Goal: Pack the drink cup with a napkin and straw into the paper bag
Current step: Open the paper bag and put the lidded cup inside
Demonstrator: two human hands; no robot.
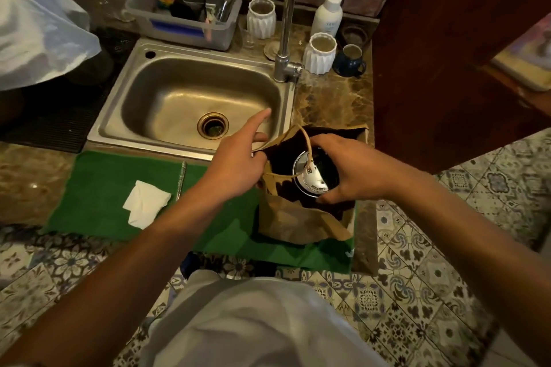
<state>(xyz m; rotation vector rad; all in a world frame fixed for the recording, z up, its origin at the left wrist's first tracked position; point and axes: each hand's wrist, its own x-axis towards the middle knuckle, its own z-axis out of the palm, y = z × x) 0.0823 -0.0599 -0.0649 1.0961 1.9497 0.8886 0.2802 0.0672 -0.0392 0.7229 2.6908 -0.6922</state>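
Observation:
A brown paper bag [301, 223] stands open on the right end of a green mat [98, 188]. Inside its mouth sits the drink cup [310, 179] with a white lid. My right hand [346, 170] curls around the cup's top inside the bag. My left hand [235, 161] pinches the bag's left rim and holds it open, index finger pointing out over the sink. A folded white napkin [146, 202] lies on the mat to the left. A wrapped straw [181, 179] lies beside it, pointing away from me.
A steel sink [167, 80] with a tall faucet [283, 21] lies behind the mat. White ribbed vases [320, 52], a blue mug [350, 60], a pump bottle [328, 9] and a grey tub [182, 9] stand at the back. A dark wooden panel [447, 53] rises right.

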